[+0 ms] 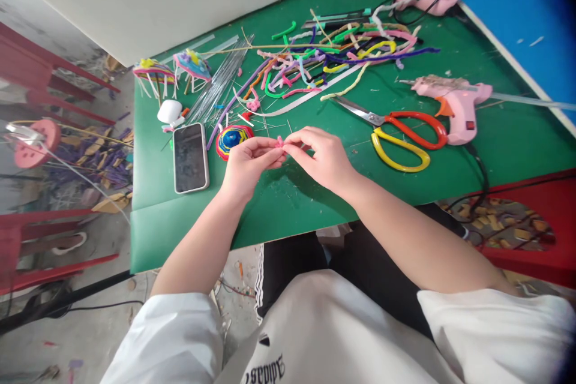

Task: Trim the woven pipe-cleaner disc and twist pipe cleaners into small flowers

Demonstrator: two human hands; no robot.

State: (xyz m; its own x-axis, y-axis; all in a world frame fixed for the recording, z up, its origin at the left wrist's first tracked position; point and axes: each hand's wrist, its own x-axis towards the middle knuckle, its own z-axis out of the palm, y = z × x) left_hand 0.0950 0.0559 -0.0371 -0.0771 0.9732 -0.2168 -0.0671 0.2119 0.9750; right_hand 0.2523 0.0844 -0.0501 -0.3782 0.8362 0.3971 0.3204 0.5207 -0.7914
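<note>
1. A small pink piece point(279, 142) of fuzzy stick is near the middle of the frame, a little above centre, between the fingertips of two hands; much of its shape is covered by the fingers
2. The left hand point(250, 163), entering from the lower left, pinches the pink piece between thumb and fingers
3. The right hand point(323, 156), entering from the lower right, grasps the same piece with thumb and forefinger, its tips close to those of the left hand
4. Both hands are over the green desk point(171, 222)
5. A round disc point(231, 139) with a blue middle and yellow and red rings lies just beside the left hand, partly behind it
6. Left of that, a phone point(191, 158) lies with its dark screen up, and a white case point(170, 111) sits just above it
7. A tangled heap of coloured fuzzy sticks point(315, 63) spreads across the upper middle, with a bundle of thin clear rods point(222, 78) to its left
8. Right of the right hand lie scissors point(407, 159) with red and yellow handles, tips towards the upper left, near a pink glue gun point(465, 109)
</note>
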